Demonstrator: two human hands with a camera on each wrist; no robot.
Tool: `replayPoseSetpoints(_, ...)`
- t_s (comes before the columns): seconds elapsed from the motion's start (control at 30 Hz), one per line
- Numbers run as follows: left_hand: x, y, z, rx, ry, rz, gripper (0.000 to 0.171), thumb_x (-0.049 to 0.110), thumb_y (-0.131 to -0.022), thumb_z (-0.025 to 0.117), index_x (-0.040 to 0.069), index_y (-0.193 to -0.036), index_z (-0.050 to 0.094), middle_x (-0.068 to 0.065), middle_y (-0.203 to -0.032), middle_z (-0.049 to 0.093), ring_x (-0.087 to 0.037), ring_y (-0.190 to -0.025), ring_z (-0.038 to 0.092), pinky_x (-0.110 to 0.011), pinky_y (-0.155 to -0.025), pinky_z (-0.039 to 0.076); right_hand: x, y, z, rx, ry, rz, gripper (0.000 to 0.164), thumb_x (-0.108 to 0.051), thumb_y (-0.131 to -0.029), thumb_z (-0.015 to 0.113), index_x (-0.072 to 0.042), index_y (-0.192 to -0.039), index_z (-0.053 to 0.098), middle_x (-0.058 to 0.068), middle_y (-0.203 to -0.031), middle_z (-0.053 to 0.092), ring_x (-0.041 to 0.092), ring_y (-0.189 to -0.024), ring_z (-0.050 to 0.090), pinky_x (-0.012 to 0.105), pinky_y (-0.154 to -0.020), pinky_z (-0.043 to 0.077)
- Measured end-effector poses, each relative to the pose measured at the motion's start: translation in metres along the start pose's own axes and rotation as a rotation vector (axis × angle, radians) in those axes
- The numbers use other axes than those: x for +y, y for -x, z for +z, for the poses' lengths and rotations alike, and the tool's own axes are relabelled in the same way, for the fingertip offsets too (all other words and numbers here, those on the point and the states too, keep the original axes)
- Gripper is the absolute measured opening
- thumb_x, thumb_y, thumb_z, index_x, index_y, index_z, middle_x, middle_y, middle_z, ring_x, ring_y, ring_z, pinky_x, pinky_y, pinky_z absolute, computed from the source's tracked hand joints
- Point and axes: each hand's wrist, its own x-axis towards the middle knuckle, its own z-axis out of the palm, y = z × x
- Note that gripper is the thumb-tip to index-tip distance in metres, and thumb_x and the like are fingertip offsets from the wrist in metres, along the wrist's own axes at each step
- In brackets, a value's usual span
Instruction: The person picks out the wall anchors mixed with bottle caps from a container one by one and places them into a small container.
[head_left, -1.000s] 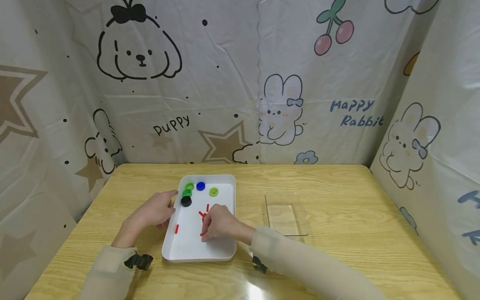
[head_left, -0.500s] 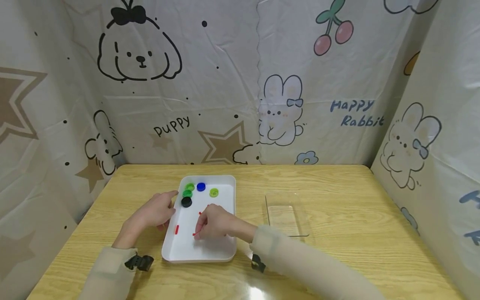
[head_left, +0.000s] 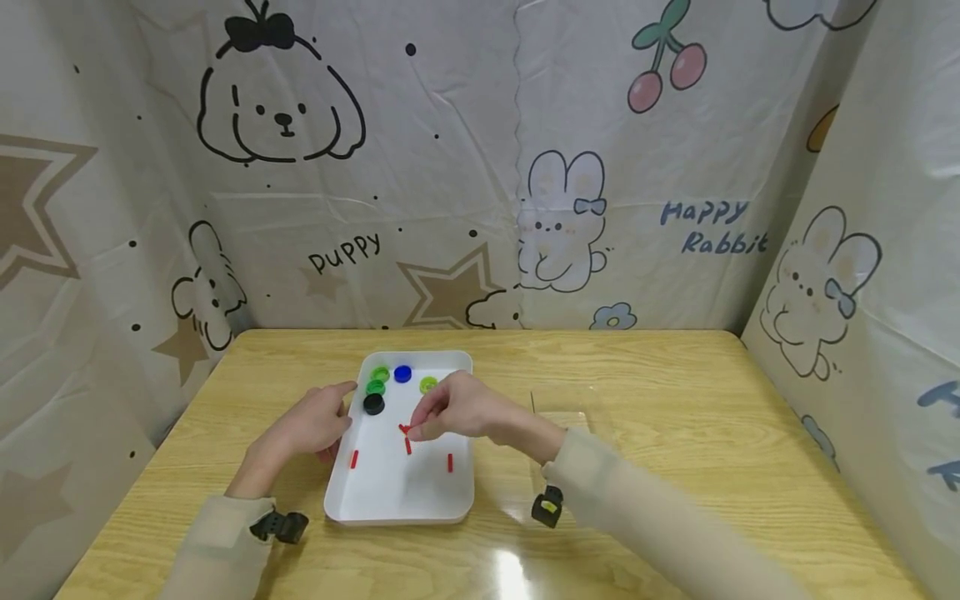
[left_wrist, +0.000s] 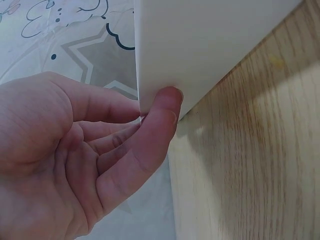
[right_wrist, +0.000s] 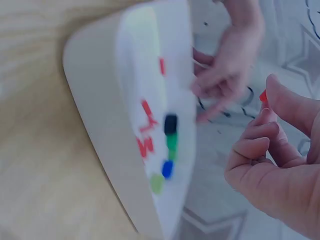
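Pinching a short red stick between thumb and index finger, the right hand hovers over the middle of the white tray. The left hand touches the tray's left edge, fingers loosely bent against it. Other red sticks lie inside, and round pieces gather towards its far edge. The tray stands near the desk's far edge, with a clear box to its right.

A pale cloth – rabbit-printed – hangs behind the wooden table
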Motion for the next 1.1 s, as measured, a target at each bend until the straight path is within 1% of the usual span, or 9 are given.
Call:
replayPoseSetpoints(0.1,0.001,-0.001,0.000,0.001,-0.008,0.001,0.058,0.002,-0.092,0.051,-0.004,-0.146,0.028,-0.010,-0.076,0.058,-0.021,-0.046,0.057,-0.034,-0.043,0.050,-0.003,0.010,-0.023,0.047,0.014,-0.020,0.008,-0.017,-0.078,0.079,-0.013,-0.082,0.074,0.002,-0.079,0.067,0.013,-0.073,0.056,0.029,-0.071,0.047)
replayPoseSetpoints(0.2,0.001,-0.001,-0.001,-0.003,-0.005,-0.011,0.059,0.002,-0.093,0.051,-0.003,-0.146,0.028,-0.010,-0.077,0.058,-0.021,-0.048,0.057,-0.034,-0.044,0.050,-0.004,0.022,-0.047,0.110,0.022,-0.016,0.012,-0.018,-0.077,0.080,-0.011,-0.084,0.073,0.004,-0.081,0.065,0.015,-0.074,0.055,0.029,-0.070,0.048)
replayPoseSetpoints(0.3,0.002,0.000,-0.001,-0.006,0.000,-0.022,0.059,0.003,-0.093,0.051,-0.003,-0.146,0.027,-0.010,-0.078,0.058,-0.021,-0.049,0.057,-0.033,-0.045,0.051,-0.002,0.034,-0.069,0.153,0.016,0.000,0.015,-0.019,-0.077,0.080,-0.010,-0.085,0.072,0.005,-0.083,0.064,0.016,-0.074,0.054,0.029,-0.069,0.048)
replayPoseSetpoints(0.43,0.002,0.000,0.000,-0.005,0.000,-0.016,0.058,0.003,-0.093,0.051,-0.003,-0.146,0.028,-0.010,-0.078,0.058,-0.020,-0.051,0.057,-0.033,-0.045,0.051,0.007,0.051,-0.094,0.193,0.012,0.023,0.016,-0.019,-0.078,0.079,-0.008,-0.087,0.071,0.006,-0.089,0.067,0.018,-0.077,0.056,0.030,-0.069,0.048)
replayPoseSetpoints(0.57,0.002,0.000,0.000,-0.007,0.004,-0.012,0.058,0.003,-0.092,0.052,-0.004,-0.146,0.028,-0.010,-0.078,0.058,-0.020,-0.050,0.057,-0.032,-0.044,0.051,0.024,0.067,-0.113,0.237,0.039,0.065,0.015,-0.020,-0.080,0.078,-0.009,-0.088,0.072,0.007,-0.092,0.067,0.020,-0.077,0.056,0.031,-0.068,0.048)
replayPoseSetpoints(0.7,0.002,0.000,0.000,-0.010,-0.001,-0.025,0.057,0.004,-0.093,0.050,-0.002,-0.146,0.029,-0.010,-0.077,0.057,-0.021,-0.049,0.057,-0.034,-0.045,0.051,0.044,0.079,-0.122,0.265,0.066,0.106,0.014,-0.019,-0.081,0.077,-0.008,-0.088,0.072,0.008,-0.091,0.066,0.021,-0.079,0.058,0.032,-0.068,0.048)
replayPoseSetpoints(0.87,0.001,0.000,-0.001,-0.010,-0.016,-0.026,0.057,0.004,-0.094,0.049,-0.002,-0.146,0.029,-0.010,-0.075,0.057,-0.021,-0.049,0.057,-0.034,-0.045,0.050,0.066,0.089,-0.123,0.274,0.101,0.139,0.013,-0.017,-0.081,0.076,-0.006,-0.087,0.071,0.005,-0.091,0.068,0.021,-0.080,0.059,0.032,-0.069,0.048)
replayPoseSetpoints(1.0,0.000,0.000,0.000,-0.016,0.011,-0.016,0.058,0.003,-0.093,0.050,-0.003,-0.146,0.027,-0.011,-0.079,0.058,-0.021,-0.049,0.058,-0.034,-0.044,0.051,0.080,0.092,-0.122,0.300,0.124,0.160,0.013,-0.016,-0.079,0.078,-0.006,-0.084,0.071,0.004,-0.088,0.068,0.019,-0.076,0.055,0.031,-0.066,0.046)
replayPoseSetpoints(1.1,0.001,0.000,0.000,-0.020,0.038,-0.021,0.059,0.002,-0.093,0.051,-0.003,-0.147,0.026,-0.013,-0.082,0.058,-0.021,-0.049,0.059,-0.034,-0.043,0.051,0.086,0.093,-0.122,0.315,0.133,0.173,0.014,-0.016,-0.078,0.079,-0.006,-0.083,0.070,0.004,-0.086,0.068,0.018,-0.074,0.053,0.031,-0.064,0.045)
